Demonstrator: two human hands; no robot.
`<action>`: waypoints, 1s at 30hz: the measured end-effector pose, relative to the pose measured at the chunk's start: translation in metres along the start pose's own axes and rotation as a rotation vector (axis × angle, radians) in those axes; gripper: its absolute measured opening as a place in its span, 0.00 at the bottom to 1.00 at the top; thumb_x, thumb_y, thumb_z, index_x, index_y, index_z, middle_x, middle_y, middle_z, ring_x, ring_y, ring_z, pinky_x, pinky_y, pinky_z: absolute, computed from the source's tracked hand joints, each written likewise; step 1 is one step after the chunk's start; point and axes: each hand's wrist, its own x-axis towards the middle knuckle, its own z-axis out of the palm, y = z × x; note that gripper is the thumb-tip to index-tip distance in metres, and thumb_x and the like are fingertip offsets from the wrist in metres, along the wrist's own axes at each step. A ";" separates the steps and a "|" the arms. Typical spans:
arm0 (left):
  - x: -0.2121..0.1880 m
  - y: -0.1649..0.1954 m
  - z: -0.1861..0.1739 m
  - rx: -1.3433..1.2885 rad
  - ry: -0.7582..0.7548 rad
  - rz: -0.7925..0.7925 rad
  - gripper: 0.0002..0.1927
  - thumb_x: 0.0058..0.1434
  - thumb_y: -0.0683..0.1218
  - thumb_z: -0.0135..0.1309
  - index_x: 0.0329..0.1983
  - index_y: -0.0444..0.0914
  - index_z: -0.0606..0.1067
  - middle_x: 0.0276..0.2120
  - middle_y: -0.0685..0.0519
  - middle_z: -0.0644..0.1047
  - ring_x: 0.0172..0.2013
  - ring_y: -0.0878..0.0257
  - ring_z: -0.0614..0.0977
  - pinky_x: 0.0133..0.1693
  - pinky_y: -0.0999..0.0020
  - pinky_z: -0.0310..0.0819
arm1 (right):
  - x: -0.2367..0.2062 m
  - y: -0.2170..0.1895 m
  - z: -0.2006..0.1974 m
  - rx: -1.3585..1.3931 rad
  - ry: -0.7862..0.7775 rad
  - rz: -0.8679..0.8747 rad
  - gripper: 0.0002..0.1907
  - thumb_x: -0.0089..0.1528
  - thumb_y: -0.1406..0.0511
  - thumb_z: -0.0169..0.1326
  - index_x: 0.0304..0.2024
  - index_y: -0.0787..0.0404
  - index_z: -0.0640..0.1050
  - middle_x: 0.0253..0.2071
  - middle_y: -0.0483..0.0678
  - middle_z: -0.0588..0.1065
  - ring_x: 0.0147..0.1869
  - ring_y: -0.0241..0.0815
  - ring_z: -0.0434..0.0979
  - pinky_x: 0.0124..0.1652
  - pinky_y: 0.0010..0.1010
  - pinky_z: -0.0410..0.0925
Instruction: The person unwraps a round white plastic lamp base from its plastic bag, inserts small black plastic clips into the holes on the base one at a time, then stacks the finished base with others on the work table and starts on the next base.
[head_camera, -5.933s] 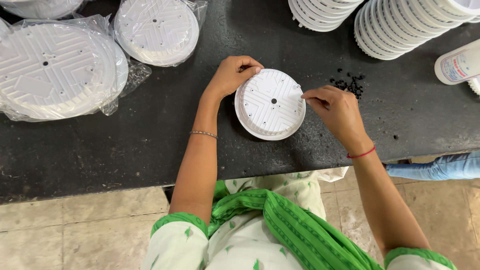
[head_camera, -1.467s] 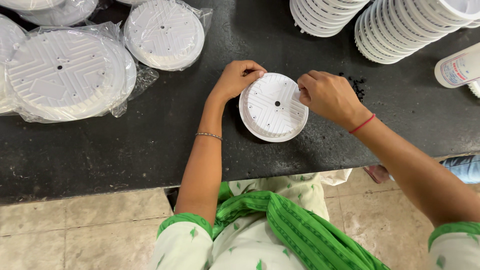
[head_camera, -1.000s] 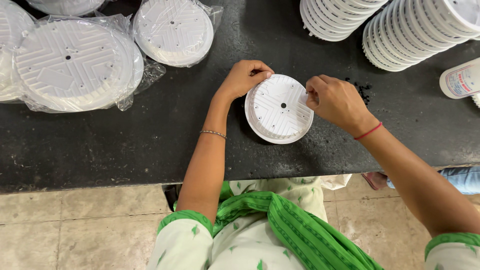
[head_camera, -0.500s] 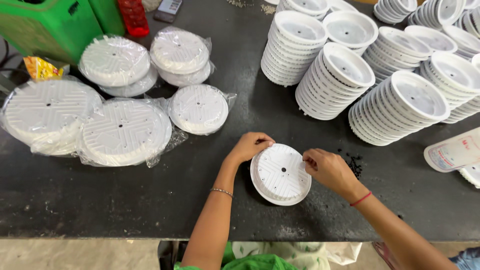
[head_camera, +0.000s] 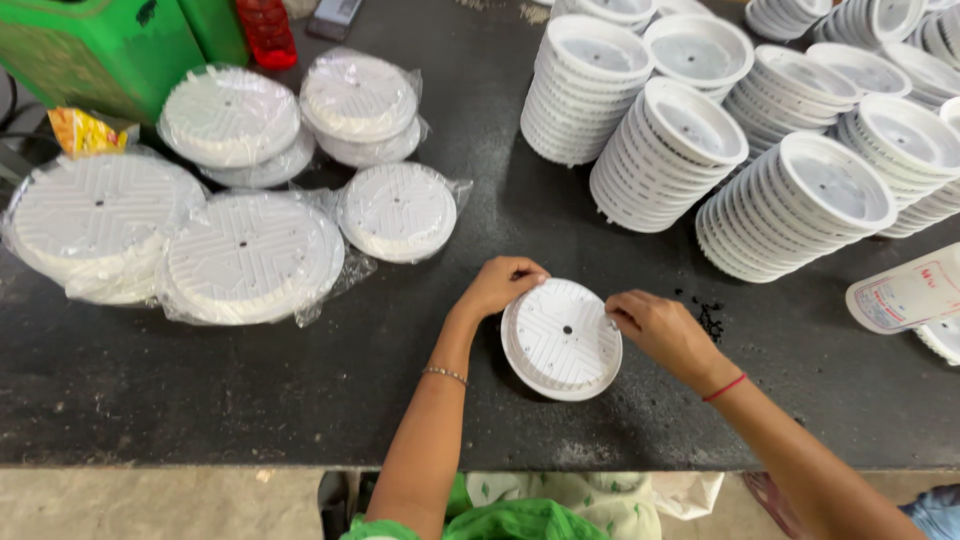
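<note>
Left hand (head_camera: 502, 286), just left of frame centre: fingers curled over the upper left rim of a round white plastic disc (head_camera: 561, 340), gripping its edge; thin bracelet (head_camera: 445, 375) on the wrist. Right hand (head_camera: 660, 333), just right of centre: fingertips pinched together at the disc's right rim, touching it; whether anything small sits between the fingertips cannot be told. Red thread band (head_camera: 724, 388) around that wrist.

Disc lying flat on the dark desk (head_camera: 200, 400) at lower centre of the frame, between the two hands, ribbed face up, small hole in the middle, raised rim all round.

Just right of the right hand, a scatter of small black bits (head_camera: 708, 318) on the desk surface.

Further out, upper right of the frame: leaning stacks of white round trays (head_camera: 800, 200), nested one in another, several rows deep, running to the top edge. Far right edge: a white container with a printed label (head_camera: 905, 290), lying on its side.

Upper left and middle left: bundles of white ribbed discs wrapped in clear plastic (head_camera: 240, 255), larger ones toward the left edge, a smaller wrapped bundle (head_camera: 398, 210) nearest the left hand but well apart from it.

Top left corner: a green container (head_camera: 90, 50), a red bottle-like object (head_camera: 265, 30) beside it, a yellow wrapper (head_camera: 80, 130) below.

Bottom centre: green and white patterned clothing (head_camera: 520, 510) below the desk edge.
</note>
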 end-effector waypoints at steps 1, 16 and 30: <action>0.002 -0.004 0.000 0.005 0.001 0.048 0.10 0.64 0.44 0.58 0.44 0.34 0.82 0.37 0.51 0.85 0.38 0.66 0.84 0.43 0.69 0.79 | 0.000 0.000 0.000 -0.001 0.023 -0.039 0.10 0.61 0.63 0.57 0.42 0.63 0.80 0.42 0.51 0.80 0.40 0.51 0.82 0.41 0.38 0.74; 0.002 -0.006 0.002 -0.033 0.010 0.113 0.08 0.62 0.44 0.61 0.40 0.35 0.83 0.34 0.53 0.85 0.35 0.69 0.83 0.40 0.71 0.78 | 0.020 -0.083 0.000 0.185 -0.004 -0.160 0.08 0.63 0.68 0.61 0.44 0.63 0.81 0.41 0.52 0.80 0.38 0.47 0.83 0.38 0.33 0.74; 0.005 -0.010 0.004 -0.020 0.022 0.122 0.08 0.61 0.46 0.62 0.38 0.36 0.83 0.31 0.54 0.84 0.32 0.68 0.81 0.37 0.69 0.77 | 0.032 -0.101 0.017 0.126 -0.079 -0.227 0.06 0.63 0.67 0.60 0.42 0.60 0.81 0.37 0.49 0.79 0.33 0.48 0.80 0.34 0.36 0.72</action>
